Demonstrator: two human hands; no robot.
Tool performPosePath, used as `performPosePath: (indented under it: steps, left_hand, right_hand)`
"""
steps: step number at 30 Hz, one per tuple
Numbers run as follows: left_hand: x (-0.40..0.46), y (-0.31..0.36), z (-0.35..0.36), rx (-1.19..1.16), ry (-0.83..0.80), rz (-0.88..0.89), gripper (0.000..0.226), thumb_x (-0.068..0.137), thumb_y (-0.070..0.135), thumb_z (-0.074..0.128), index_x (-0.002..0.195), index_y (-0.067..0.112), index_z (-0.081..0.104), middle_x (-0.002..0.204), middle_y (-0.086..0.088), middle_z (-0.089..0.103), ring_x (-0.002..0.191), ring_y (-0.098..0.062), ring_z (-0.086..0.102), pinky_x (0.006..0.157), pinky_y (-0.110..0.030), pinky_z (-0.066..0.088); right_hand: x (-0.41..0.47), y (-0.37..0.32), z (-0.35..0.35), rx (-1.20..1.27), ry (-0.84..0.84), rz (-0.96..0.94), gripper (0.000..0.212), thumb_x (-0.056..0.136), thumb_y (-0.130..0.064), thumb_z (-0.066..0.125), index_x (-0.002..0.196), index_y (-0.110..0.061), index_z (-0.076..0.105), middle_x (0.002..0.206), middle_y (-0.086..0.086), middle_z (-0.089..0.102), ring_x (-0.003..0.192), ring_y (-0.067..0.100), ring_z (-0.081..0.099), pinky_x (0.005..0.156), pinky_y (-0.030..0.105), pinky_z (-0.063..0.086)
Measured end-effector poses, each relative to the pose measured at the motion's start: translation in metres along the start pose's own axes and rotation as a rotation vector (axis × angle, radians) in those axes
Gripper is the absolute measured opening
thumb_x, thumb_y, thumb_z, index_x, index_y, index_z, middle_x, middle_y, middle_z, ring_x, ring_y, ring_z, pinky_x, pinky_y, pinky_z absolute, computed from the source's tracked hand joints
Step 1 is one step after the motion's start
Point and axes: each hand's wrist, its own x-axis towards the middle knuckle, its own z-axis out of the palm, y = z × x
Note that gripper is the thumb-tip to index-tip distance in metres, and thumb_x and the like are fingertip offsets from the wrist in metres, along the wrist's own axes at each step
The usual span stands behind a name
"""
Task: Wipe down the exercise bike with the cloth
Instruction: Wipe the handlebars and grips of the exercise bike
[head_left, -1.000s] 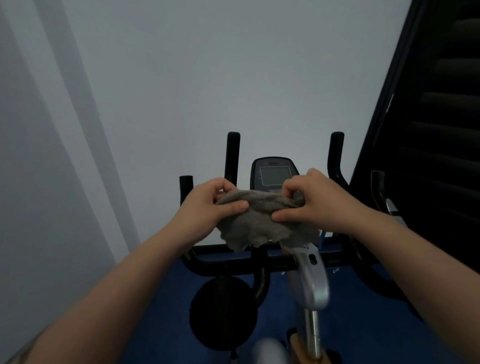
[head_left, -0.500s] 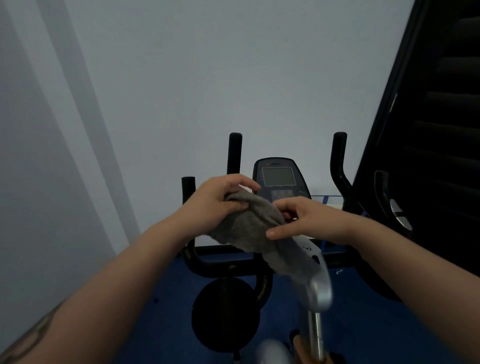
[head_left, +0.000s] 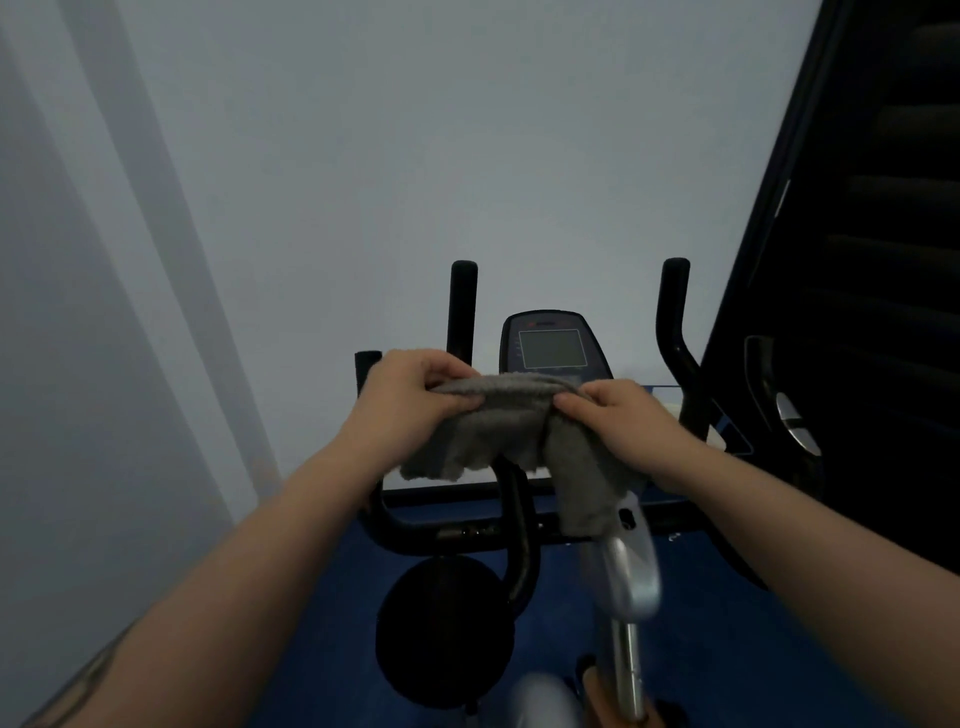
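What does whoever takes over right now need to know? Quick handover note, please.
Left hand: pinches the left end of the grey cloth.
Right hand: pinches the right end; one corner hangs down toward the silver post.
Cloth is stretched between both hands in the air, in front of the exercise bike's console and above the black handlebar; it seems not to touch the bike.
Done: cloth in hand, spread out.
Left: no wiping visible yet; console, handlebar, post and frame all remain.

Cloth (head_left: 511, 426) before console (head_left: 553, 345), above handlebar (head_left: 467, 530).
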Motion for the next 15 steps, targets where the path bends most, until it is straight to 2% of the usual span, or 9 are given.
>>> performPosePath:
  steps: [3,4,6,8,9,10,12,13,15]
  left_hand:
    - [-0.020,0.003,0.033,-0.014,-0.019,0.029,0.022,0.080,0.011,0.076,0.092,0.029,0.071,0.090,0.010,0.071,0.088,-0.005,0.066,0.078,-0.018,0.047]
    - [-0.028,0.002,0.043,-0.007,-0.053,0.051,0.026,0.080,0.010,0.075,0.102,0.024,0.071,0.098,0.007,0.070,0.095,-0.008,0.064,0.082,-0.018,0.046]
    - [-0.046,-0.001,0.059,0.073,-0.182,0.126,0.049,0.081,0.016,0.075,0.127,0.018,0.062,0.126,0.006,0.059,0.117,-0.008,0.051,0.099,-0.017,0.038]
    - [-0.061,-0.007,0.066,0.128,-0.311,0.200,0.066,0.082,0.025,0.076,0.141,0.021,0.048,0.142,0.014,0.041,0.130,-0.002,0.034,0.109,-0.012,0.024]
    - [-0.067,-0.010,0.066,0.092,-0.324,0.216,0.063,0.083,0.026,0.075,0.140,0.024,0.049,0.142,0.017,0.043,0.130,0.001,0.036,0.109,-0.011,0.025]
    - [-0.071,-0.013,0.063,0.011,-0.282,0.201,0.053,0.084,0.023,0.073,0.134,0.026,0.057,0.135,0.018,0.053,0.123,0.003,0.046,0.105,-0.013,0.034]
    - [-0.077,-0.023,0.053,-0.159,-0.088,0.083,0.027,0.087,0.017,0.069,0.110,0.031,0.070,0.102,0.019,0.070,0.096,0.003,0.063,0.084,-0.017,0.050]
    - [-0.079,-0.030,0.049,-0.169,0.015,0.011,0.022,0.089,0.016,0.067,0.102,0.033,0.071,0.094,0.020,0.070,0.088,0.003,0.064,0.077,-0.017,0.051]
    - [-0.083,-0.046,0.043,-0.057,0.131,-0.109,0.019,0.090,0.019,0.063,0.098,0.035,0.069,0.092,0.021,0.069,0.087,0.005,0.062,0.078,-0.021,0.052]
  right_hand:
    - [-0.005,-0.008,0.018,0.548,0.003,0.283,0.030,0.098,-0.035,0.053,0.096,-0.010,0.070,0.090,0.009,0.073,0.074,0.019,0.068,0.057,0.027,0.052]
    - [-0.005,-0.010,0.022,0.676,-0.031,0.362,0.029,0.097,-0.037,0.052,0.099,-0.013,0.069,0.089,0.006,0.073,0.071,0.017,0.068,0.055,0.026,0.052]
    - [-0.008,-0.009,0.027,0.806,-0.118,0.429,0.032,0.093,-0.042,0.056,0.104,-0.015,0.068,0.087,0.004,0.072,0.071,0.016,0.068,0.054,0.025,0.052]
    - [-0.012,-0.005,0.032,0.798,-0.122,0.414,0.024,0.091,-0.034,0.062,0.104,-0.016,0.070,0.090,0.006,0.073,0.074,0.015,0.069,0.053,0.024,0.052]
    - [-0.013,-0.004,0.033,0.790,-0.081,0.395,0.016,0.091,-0.023,0.063,0.103,-0.016,0.069,0.090,0.006,0.074,0.071,0.015,0.070,0.050,0.023,0.052]
    - [-0.014,-0.002,0.033,0.798,-0.015,0.368,0.014,0.091,-0.014,0.062,0.103,-0.015,0.069,0.087,0.005,0.074,0.069,0.014,0.071,0.048,0.022,0.051]
    - [-0.012,-0.003,0.030,0.757,0.141,0.231,0.017,0.091,-0.009,0.062,0.103,-0.019,0.068,0.087,-0.002,0.074,0.076,0.012,0.071,0.050,0.021,0.052]
    - [-0.010,-0.004,0.028,0.646,0.208,0.113,0.017,0.090,-0.012,0.064,0.102,-0.024,0.068,0.089,-0.008,0.073,0.081,0.009,0.070,0.056,0.020,0.053]
    - [-0.010,-0.006,0.029,0.279,0.280,-0.144,0.017,0.089,-0.019,0.065,0.097,-0.034,0.065,0.091,-0.016,0.069,0.085,0.005,0.066,0.067,0.023,0.054]
